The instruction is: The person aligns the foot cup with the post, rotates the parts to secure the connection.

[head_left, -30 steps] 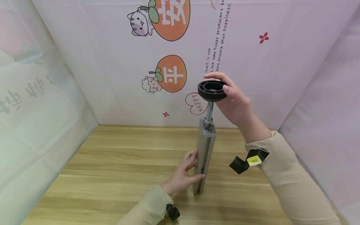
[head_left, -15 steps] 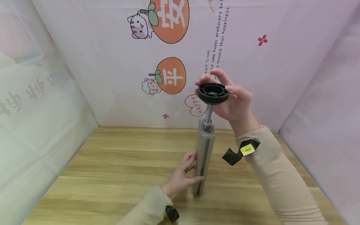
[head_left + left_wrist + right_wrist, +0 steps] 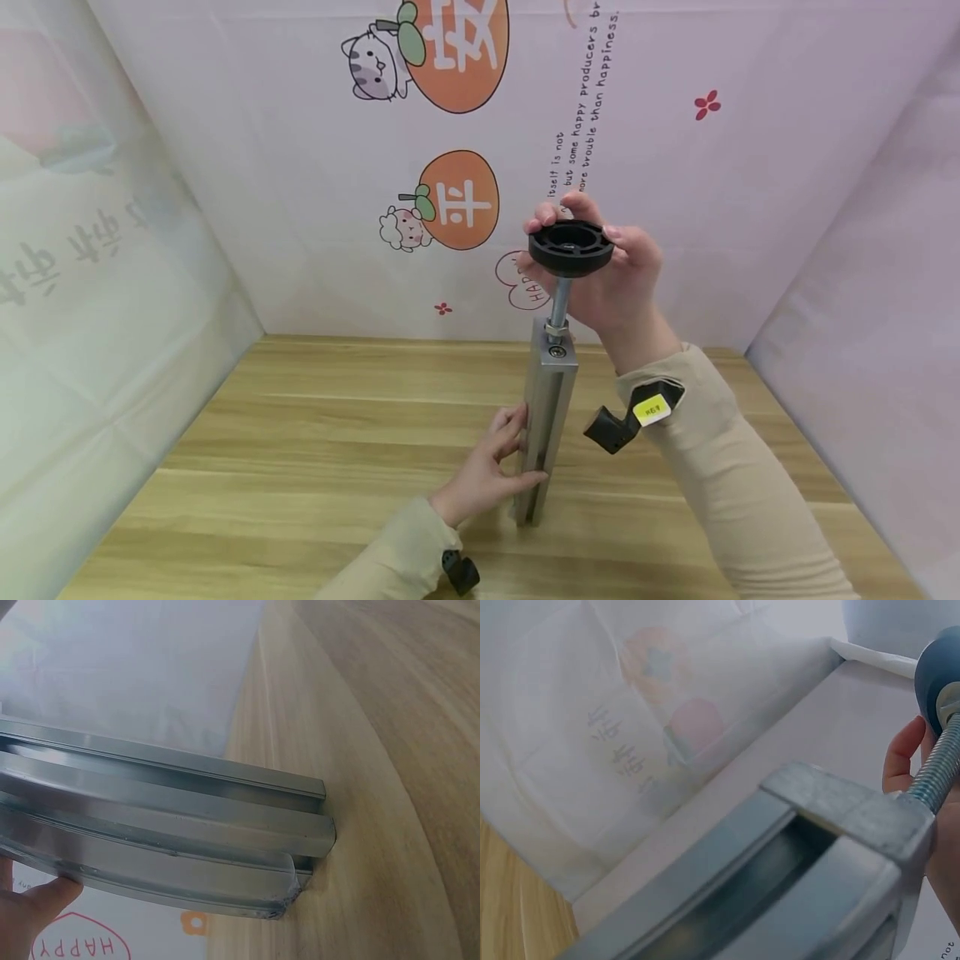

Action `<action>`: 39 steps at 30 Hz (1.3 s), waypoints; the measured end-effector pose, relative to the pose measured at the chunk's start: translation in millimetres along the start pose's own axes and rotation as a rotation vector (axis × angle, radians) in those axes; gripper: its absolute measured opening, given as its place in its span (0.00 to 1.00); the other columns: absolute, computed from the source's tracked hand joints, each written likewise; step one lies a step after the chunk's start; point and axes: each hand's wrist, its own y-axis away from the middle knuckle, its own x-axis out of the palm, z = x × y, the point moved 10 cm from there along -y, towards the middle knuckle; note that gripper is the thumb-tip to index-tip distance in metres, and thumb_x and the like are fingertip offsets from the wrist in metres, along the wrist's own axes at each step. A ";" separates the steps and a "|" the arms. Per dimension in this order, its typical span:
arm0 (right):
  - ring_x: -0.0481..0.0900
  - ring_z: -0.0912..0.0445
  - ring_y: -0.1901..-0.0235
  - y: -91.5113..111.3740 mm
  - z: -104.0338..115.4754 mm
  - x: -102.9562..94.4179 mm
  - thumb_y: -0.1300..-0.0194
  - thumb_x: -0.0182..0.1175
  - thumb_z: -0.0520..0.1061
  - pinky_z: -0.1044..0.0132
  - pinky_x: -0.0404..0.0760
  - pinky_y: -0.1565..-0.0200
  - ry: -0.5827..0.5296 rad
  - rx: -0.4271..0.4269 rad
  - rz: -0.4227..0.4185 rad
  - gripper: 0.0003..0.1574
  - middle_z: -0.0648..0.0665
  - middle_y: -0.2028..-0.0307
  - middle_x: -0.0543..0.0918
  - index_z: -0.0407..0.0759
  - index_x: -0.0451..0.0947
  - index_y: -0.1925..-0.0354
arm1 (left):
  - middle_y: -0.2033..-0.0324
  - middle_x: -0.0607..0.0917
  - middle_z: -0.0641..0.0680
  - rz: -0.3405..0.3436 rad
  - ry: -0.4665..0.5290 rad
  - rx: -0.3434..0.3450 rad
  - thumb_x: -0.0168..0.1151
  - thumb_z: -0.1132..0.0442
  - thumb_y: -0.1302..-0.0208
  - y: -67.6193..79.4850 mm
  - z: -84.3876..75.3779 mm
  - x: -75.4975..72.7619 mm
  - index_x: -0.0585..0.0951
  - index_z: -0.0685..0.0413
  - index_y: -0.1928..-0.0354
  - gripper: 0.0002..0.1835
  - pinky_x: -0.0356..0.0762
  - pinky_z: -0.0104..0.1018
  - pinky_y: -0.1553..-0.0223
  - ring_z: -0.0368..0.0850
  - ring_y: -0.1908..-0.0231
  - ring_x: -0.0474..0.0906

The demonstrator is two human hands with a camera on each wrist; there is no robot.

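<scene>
An aluminium profile (image 3: 550, 425) stands upright on the wooden table. Its lower end shows near the tabletop in the left wrist view. From the metal end plate (image 3: 840, 806) on its top rises a threaded rod (image 3: 941, 765) with a nut (image 3: 557, 330). A black round levelling foot (image 3: 570, 265) caps the rod, its ribbed underside facing up. My right hand (image 3: 618, 287) grips the foot's rim, thumb on the right side and fingers around the far and left sides. Lower down, my left hand (image 3: 483, 479) holds the profile between thumb and fingers.
Wood-grain tabletop (image 3: 315, 433) surrounds the profile. A printed white cloth (image 3: 300, 208) hangs behind, and pale cloth walls close off both sides. Black camera mounts are strapped at the left cuff (image 3: 459, 572) and the right cuff (image 3: 637, 412).
My right forearm has swung left, and its fingers have shifted around the foot's rim toward the far left side. The left hand and the profile stay in place.
</scene>
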 end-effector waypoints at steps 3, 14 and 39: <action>0.66 0.51 0.49 2.5 -1.2 -3.1 0.41 0.46 0.41 0.56 0.70 0.50 -0.027 -0.027 -0.041 0.21 0.39 0.55 0.72 0.38 0.75 0.51 | 0.43 0.61 0.64 -0.007 -0.008 0.017 0.65 0.77 0.46 -0.2 -0.6 -0.4 0.43 0.32 0.27 0.56 0.77 0.39 0.49 0.37 0.47 0.63; 0.66 0.50 0.47 6.8 -1.6 -6.4 0.39 0.50 0.41 0.54 0.72 0.48 -0.040 -0.060 -0.095 0.17 0.38 0.53 0.72 0.36 0.76 0.54 | 0.43 0.61 0.65 -0.009 -0.015 0.020 0.65 0.78 0.47 0.6 -0.7 -0.1 0.42 0.30 0.27 0.58 0.76 0.38 0.50 0.36 0.46 0.62; 0.71 0.47 0.43 20.1 30.8 1.4 0.33 0.55 0.43 0.59 0.68 0.41 0.680 -0.225 -0.232 0.10 0.40 0.54 0.78 0.39 0.81 0.62 | 0.42 0.60 0.65 0.011 -0.027 0.051 0.64 0.77 0.45 0.9 -5.0 3.5 0.40 0.33 0.26 0.57 0.76 0.38 0.49 0.37 0.42 0.60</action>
